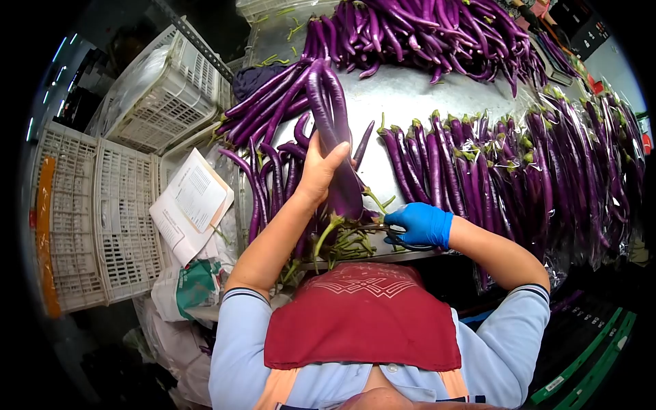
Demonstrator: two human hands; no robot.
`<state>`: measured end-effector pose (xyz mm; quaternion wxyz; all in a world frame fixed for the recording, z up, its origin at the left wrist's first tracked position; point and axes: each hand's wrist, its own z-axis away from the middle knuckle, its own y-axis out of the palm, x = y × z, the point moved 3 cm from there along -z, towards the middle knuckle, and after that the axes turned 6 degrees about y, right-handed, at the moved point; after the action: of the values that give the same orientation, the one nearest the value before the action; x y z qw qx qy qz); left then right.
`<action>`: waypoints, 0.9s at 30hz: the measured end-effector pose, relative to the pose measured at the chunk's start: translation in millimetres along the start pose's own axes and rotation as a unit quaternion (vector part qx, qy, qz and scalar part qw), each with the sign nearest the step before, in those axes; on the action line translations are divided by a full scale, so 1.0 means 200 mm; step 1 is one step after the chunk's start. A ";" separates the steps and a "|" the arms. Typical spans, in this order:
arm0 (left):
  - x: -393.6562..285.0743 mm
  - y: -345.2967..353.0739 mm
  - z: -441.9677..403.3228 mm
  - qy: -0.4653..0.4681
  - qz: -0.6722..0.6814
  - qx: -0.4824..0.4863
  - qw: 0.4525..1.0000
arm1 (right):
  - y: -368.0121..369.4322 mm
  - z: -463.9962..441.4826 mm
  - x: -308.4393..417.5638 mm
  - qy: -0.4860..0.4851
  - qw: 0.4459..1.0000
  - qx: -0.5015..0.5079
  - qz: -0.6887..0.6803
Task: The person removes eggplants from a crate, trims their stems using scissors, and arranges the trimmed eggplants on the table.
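Observation:
My bare left hand [320,169] is wrapped round a few long purple eggplants [328,102], held over the table's near edge with their green stem ends toward me. My right hand [418,225], in a blue glove, is closed on scissors [373,227]; their dark blades lie close by the stems, and most of the handles are hidden. Whether the blades touch a stem, I cannot tell. Under the stem ends lies a heap of cut green stems [352,247]. Loose eggplants [273,113] lie on the left, beyond my left forearm.
A large eggplant pile [410,34] covers the back of the metal table [383,96]. Bundles in clear wrap [540,178] line the right side. White plastic crates [130,212] and printed papers [195,195] are at left; green-edged black crates [588,355] are at lower right.

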<state>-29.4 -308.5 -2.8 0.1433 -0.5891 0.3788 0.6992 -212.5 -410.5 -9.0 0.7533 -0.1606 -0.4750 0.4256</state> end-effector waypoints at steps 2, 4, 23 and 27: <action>0.01 -0.01 -0.01 0.056 -0.008 -0.014 0.998 | 0.04 0.00 -0.06 0.014 1.000 -0.025 -0.003; 0.00 -0.01 -0.02 0.074 -0.010 -0.028 0.997 | 0.06 0.02 -0.06 0.037 0.998 0.002 -0.046; 0.03 0.30 -0.01 0.147 -0.169 0.138 0.965 | 0.33 0.11 0.01 0.079 0.945 -0.124 -0.293; -0.03 0.45 -0.08 0.241 -0.287 0.284 0.883 | 0.51 0.15 -0.06 0.091 0.930 -0.134 -0.330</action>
<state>-74.6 -379.3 36.1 0.4033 -0.7563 0.3983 0.3268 -289.7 -365.2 -67.1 0.8625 -0.1321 -0.4836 0.0687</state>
